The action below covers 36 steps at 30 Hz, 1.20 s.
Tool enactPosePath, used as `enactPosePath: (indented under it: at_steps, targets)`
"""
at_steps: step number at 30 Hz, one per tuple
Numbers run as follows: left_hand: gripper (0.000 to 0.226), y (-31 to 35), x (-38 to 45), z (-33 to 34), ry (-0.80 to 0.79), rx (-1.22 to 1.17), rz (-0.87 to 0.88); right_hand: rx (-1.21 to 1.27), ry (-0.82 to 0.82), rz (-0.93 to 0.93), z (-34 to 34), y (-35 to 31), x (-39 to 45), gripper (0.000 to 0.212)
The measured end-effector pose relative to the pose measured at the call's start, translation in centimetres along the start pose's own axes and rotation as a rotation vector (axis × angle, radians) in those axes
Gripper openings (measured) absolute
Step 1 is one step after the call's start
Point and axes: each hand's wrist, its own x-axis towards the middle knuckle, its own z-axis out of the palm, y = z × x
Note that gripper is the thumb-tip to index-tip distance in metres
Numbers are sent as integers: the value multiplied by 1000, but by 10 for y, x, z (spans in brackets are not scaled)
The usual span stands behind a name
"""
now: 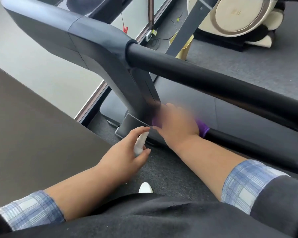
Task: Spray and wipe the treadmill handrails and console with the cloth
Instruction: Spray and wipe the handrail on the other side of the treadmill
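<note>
With the left hand (126,152) curled round the small white spray bottle (140,143) and the blurred right hand (177,122) pressing the purple cloth (203,128) low against the treadmill upright (144,93), below the handrail (213,78), spray lightly, then wipe with overlapping strokes.

left hand (127,152) gripping spray bottle (140,143), right hand (177,123) blurred on purple cloth (203,128)
</note>
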Motion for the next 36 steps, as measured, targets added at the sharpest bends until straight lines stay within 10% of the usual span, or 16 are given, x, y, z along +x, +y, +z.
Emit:
enactPosePath:
  at_steps: [36]
  targets:
    - [60, -32, 36, -21, -76, -184, 257, 11, -172, 241, -27, 23, -18, 31]
